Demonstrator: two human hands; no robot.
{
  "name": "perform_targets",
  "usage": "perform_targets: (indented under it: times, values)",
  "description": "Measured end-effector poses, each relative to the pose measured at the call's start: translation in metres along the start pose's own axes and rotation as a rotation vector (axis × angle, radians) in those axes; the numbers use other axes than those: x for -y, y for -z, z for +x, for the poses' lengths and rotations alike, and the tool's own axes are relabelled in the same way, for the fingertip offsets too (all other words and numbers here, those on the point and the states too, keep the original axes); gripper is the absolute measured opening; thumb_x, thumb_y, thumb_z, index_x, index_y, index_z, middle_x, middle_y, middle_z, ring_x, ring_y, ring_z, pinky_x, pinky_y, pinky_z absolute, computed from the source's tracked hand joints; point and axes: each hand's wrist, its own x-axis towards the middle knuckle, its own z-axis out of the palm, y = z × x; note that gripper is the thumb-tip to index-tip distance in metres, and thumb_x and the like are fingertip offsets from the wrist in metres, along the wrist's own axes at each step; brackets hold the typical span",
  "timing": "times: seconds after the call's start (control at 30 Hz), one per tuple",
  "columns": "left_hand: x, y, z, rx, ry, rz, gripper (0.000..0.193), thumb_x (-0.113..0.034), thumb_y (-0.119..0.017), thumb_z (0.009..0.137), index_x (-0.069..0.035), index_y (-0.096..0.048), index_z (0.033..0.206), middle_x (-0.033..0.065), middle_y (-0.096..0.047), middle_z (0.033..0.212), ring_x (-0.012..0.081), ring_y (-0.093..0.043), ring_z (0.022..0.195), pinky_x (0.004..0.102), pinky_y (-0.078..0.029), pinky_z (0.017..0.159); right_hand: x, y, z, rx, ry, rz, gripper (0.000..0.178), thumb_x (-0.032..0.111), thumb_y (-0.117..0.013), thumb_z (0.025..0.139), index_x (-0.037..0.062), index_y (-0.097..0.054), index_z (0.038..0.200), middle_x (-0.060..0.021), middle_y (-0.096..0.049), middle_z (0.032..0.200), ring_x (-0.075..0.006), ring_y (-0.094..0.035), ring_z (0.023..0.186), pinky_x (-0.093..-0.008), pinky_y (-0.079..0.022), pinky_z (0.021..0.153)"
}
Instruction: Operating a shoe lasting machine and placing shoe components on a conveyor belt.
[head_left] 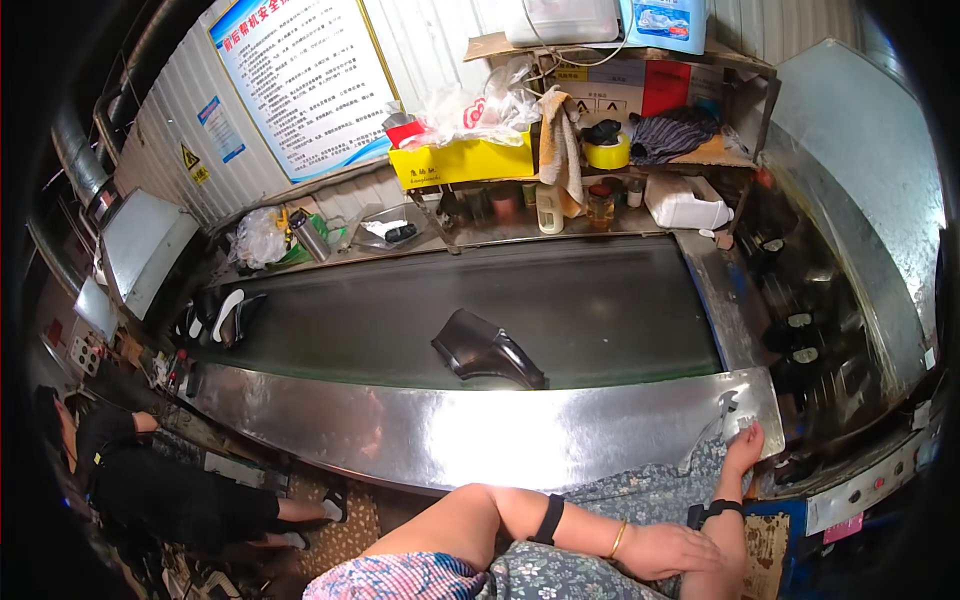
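My left hand (668, 551) lies flat across my right forearm, its fingers stretched out and nothing in them. My right hand (744, 449) is at the right end of the shiny metal ledge (380, 415), its fingers curled. Grey floral cloth (650, 487) reaches up beside it; whether the fingers grip anything is hidden. Beyond the ledge, a black leather ankle-high shoe upper (487, 350) lies on its side on the dark conveyor belt (600, 300), apart from both hands.
More black shoes, one with a white sole (228, 315), sit at the belt's left end. Behind it a shelf bears a yellow box (465, 163), a towel (560, 150) and a white jug (688, 202). Another person (170, 480) stands at left. Shoes (800, 340) line a rack at right.
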Motion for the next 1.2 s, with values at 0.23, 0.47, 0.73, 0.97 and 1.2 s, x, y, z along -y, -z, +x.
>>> perform_targets:
  times: [0.23, 0.47, 0.73, 0.97, 1.2]
  values:
    - [-0.004, -0.010, 0.007, -0.180, -0.127, 0.138, 0.038, -0.013, -0.056, 0.086, 0.001, -0.057, 0.122, 0.0151, -0.059, 0.126, 0.0290, -0.056, 0.119, 0.0393, -0.044, 0.101, 0.008, -0.010, -0.006, 0.000, 0.052, -0.030, 0.031, 0.003, -0.051, 0.091, -0.0030, -0.055, 0.122, -0.0171, -0.063, 0.113, -0.0258, -0.062, 0.104, -0.0331, -0.047, 0.092]
    - [-0.005, 0.004, 0.001, -0.112, -0.121, 0.028, 0.038, -0.003, -0.046, 0.088, 0.000, -0.055, 0.125, 0.0191, -0.058, 0.123, 0.0356, -0.054, 0.114, 0.0436, -0.043, 0.098, -0.007, 0.002, 0.002, 0.007, 0.048, -0.017, 0.034, 0.002, -0.049, 0.088, -0.0026, -0.055, 0.121, -0.0165, -0.062, 0.111, -0.0259, -0.061, 0.101, -0.0331, -0.048, 0.090]
    - [-0.002, 0.000, 0.002, -0.128, -0.095, 0.085, 0.032, -0.004, -0.047, 0.089, -0.001, -0.059, 0.118, 0.0171, -0.062, 0.115, 0.0337, -0.058, 0.109, 0.0426, -0.046, 0.093, 0.006, 0.003, -0.003, 0.023, 0.042, -0.076, 0.033, 0.005, -0.050, 0.090, -0.0026, -0.056, 0.121, -0.0170, -0.062, 0.117, -0.0273, -0.062, 0.104, -0.0340, -0.048, 0.092]
    - [-0.007, -0.002, -0.004, -0.102, 0.002, 0.034, 0.034, -0.005, -0.046, 0.089, 0.001, -0.059, 0.119, 0.0183, -0.063, 0.116, 0.0343, -0.059, 0.108, 0.0421, -0.047, 0.092, 0.002, -0.004, -0.003, 0.025, -0.020, -0.005, 0.032, 0.000, -0.048, 0.091, -0.0026, -0.054, 0.122, -0.0145, -0.061, 0.116, -0.0240, -0.060, 0.104, -0.0314, -0.047, 0.091]
    - [0.003, -0.011, 0.009, -0.075, -0.164, -0.021, 0.041, -0.007, -0.046, 0.091, 0.002, -0.052, 0.130, 0.0216, -0.054, 0.130, 0.0354, -0.053, 0.120, 0.0420, -0.044, 0.100, 0.001, -0.010, 0.004, 0.051, -0.008, 0.040, 0.033, 0.000, -0.049, 0.090, -0.0030, -0.054, 0.123, -0.0151, -0.061, 0.118, -0.0248, -0.060, 0.105, -0.0322, -0.047, 0.093]
